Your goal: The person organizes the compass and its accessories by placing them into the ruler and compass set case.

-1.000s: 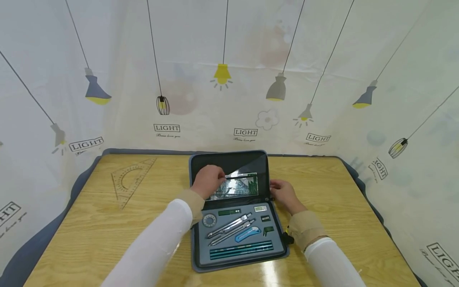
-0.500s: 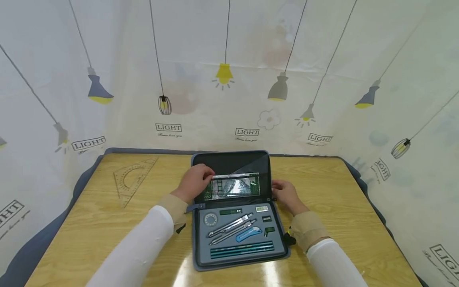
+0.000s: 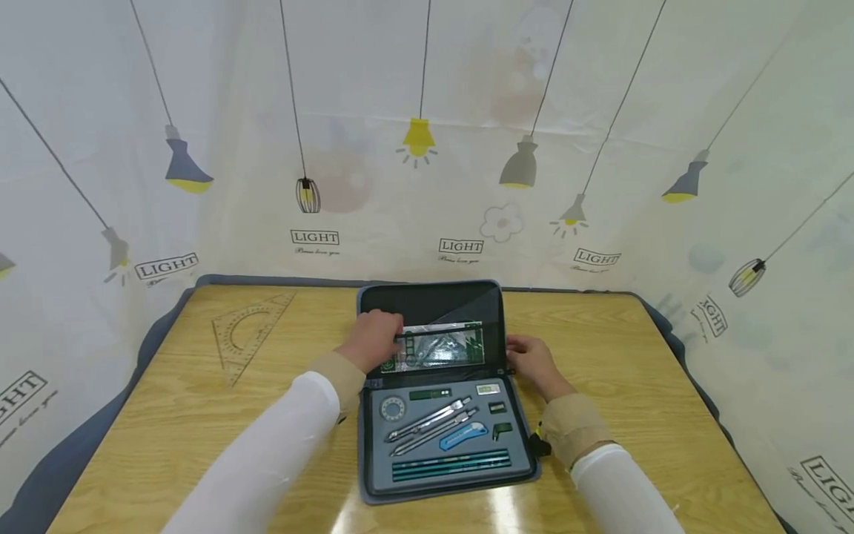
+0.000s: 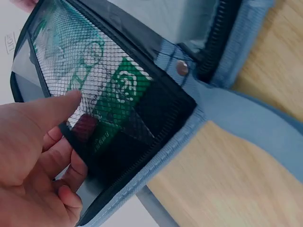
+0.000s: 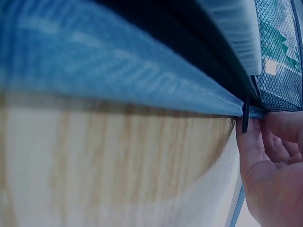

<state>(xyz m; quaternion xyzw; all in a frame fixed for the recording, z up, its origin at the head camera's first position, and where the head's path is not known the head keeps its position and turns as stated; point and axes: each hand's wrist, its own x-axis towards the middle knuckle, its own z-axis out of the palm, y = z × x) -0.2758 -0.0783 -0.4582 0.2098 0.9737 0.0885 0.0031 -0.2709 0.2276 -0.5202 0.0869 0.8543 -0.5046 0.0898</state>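
A zip case stands open on the table, its black lid raised. My left hand pinches the black edge band of the lid's mesh pocket, thumb in front and fingers behind. Inside the pocket lies a flat packet with green and white print. My right hand holds the lid's blue right edge near the hinge, beside a small black zip pull. The grey tray below carries silver compasses, a blue utility knife, dark green pencils and a round white dial.
On the wooden table, left of the case, lies a clear set square with a protractor arc. An eraser and a sharpener sit at the tray's right. A printed curtain rises behind the table.
My left hand moved left along the pocket's top from the packet's middle, then came slightly back in at the left end. More of the packet shows. My right hand stays at the lid's edge.
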